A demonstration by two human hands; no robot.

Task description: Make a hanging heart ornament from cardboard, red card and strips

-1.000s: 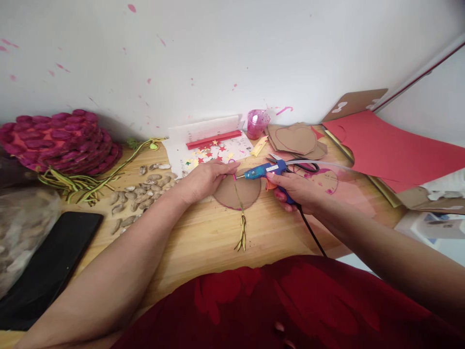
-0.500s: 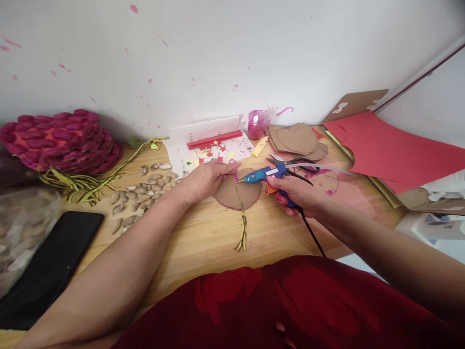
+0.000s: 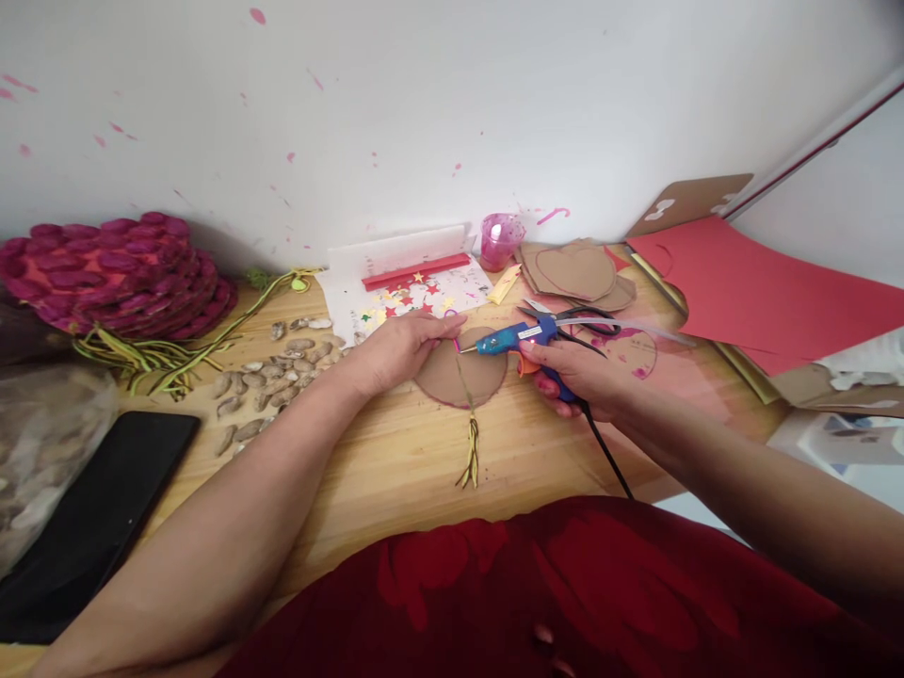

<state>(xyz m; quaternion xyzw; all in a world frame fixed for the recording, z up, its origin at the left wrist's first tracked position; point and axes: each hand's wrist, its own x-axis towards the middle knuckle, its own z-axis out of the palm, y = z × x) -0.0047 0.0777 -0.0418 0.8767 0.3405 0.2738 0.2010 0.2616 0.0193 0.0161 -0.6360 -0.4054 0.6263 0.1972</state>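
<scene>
Right hand point(image 3: 575, 377) grips the glue gun point(image 3: 519, 337), nozzle at 9 o'clock; left hand point(image 3: 399, 348) apparently pinches the strand point(image 3: 466, 395) onto the cardboard disc point(image 3: 459, 377).

**Room and bench, from where I sit**

- Wall point(image 3: 452, 113) ahead of me: plain white and matt, flecked with small pink and magenta splashes.
- Table point(image 3: 395, 452) in front of me: pale wood with the grain running side to side, its far edge tight against that wall.
- Side panel point(image 3: 847, 226) to my right: white, set at an angle, bordered by a pale strip point(image 3: 819, 143) with a red line.
- Light: soft and even, with a faint shadow where wall meets table.
</scene>
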